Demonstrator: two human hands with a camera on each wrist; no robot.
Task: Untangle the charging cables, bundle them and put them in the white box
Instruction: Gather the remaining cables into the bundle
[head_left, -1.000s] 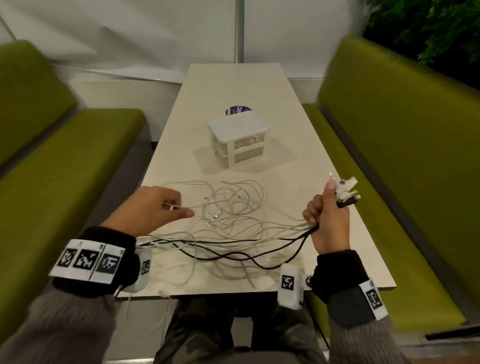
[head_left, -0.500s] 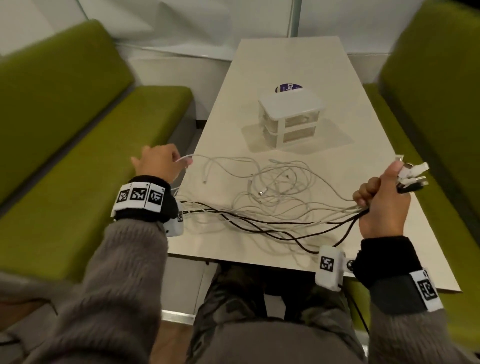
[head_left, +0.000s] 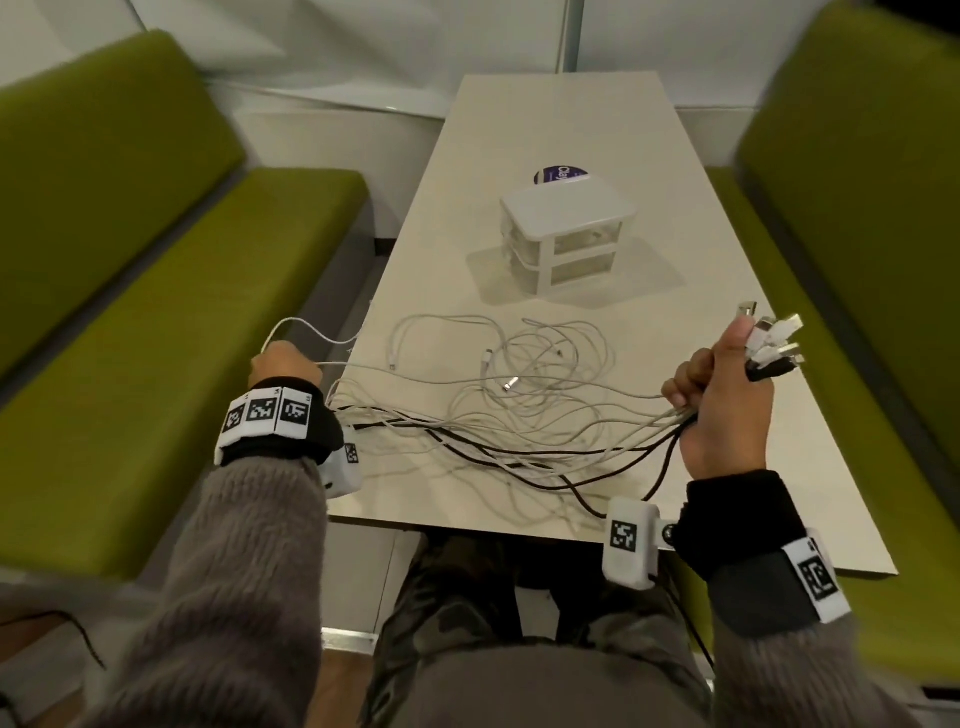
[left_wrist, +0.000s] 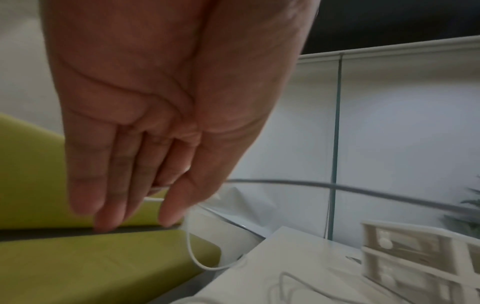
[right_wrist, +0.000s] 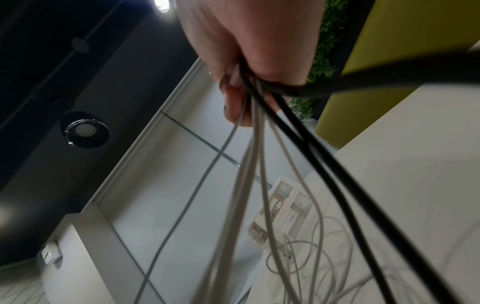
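Note:
A loose tangle of white and black charging cables (head_left: 519, 405) lies across the near half of the table (head_left: 571, 130). My right hand (head_left: 722, 395) is raised over the table's right edge and grips a bunch of cable ends; their plugs (head_left: 774, 343) stick out above the thumb. In the right wrist view the strands (right_wrist: 259, 164) fan down from that fist (right_wrist: 239, 92). My left hand (head_left: 278, 361) is off the table's left edge and pinches one thin white cable (left_wrist: 189, 246) between thumb and fingers (left_wrist: 145, 205). The white box (head_left: 566, 234), a small two-drawer unit, stands behind the tangle.
Green benches run along both sides, the left bench (head_left: 156, 312) under my left hand and the right bench (head_left: 857, 234) beside my right hand. A purple round sticker (head_left: 558, 174) lies behind the box. A white wall closes the table's far end.
My left hand has drawn leftward off the table edge, pulling a white cable out of the tangle. The right hand keeps its grip on the plug ends, barely moved.

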